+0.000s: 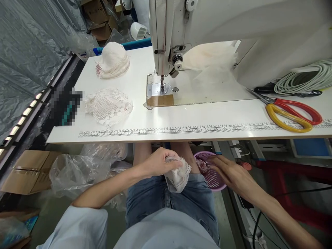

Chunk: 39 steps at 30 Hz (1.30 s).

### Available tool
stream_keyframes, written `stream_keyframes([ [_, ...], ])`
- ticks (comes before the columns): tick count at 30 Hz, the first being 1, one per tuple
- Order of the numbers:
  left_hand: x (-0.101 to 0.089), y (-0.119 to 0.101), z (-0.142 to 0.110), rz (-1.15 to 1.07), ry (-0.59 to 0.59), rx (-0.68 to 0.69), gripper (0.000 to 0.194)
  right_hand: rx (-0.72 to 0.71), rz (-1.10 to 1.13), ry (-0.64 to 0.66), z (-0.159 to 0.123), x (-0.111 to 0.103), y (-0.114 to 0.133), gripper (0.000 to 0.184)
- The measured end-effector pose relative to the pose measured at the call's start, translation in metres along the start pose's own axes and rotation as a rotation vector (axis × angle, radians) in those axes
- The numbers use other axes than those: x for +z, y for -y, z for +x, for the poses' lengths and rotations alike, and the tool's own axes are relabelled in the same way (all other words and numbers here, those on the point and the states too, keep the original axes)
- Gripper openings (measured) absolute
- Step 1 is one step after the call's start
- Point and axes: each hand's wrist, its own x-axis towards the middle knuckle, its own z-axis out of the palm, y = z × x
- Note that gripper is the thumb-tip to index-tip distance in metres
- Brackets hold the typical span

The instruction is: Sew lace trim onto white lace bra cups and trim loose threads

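Observation:
My left hand (pixel 163 162) is closed on a white lace-edged fabric piece (pixel 180 178) above my lap. Its fingers pinch the upper part, and the scalloped lace edge hangs free. Over the rim of a purple plastic basket (pixel 216 185), my right hand (pixel 230 173) reaches with fingers stretched out and nothing visible in them. Inside the basket lies a bunch of pinkish patterned fabric (pixel 201 166). On the white sewing table (pixel 124 136) rest a stack of white fabric pieces (pixel 113 58) and a pile of white lace (pixel 110 105).
A sewing machine (pixel 166 41) stands on the table, its needle over the metal plate. To the right lie scissors (pixel 293 110) with red and yellow handles, and a coil of pale cord (pixel 308 79). Below left are a cardboard box (pixel 26 173) and clear plastic bags (pixel 75 176).

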Motion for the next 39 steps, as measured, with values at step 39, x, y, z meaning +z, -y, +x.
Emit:
stream_keyframes([
  [39,-0.01,0.024,0.004,-0.157,-0.117,0.029,0.022,0.133,0.756,0.191,0.049,0.026,0.074,0.02],
])
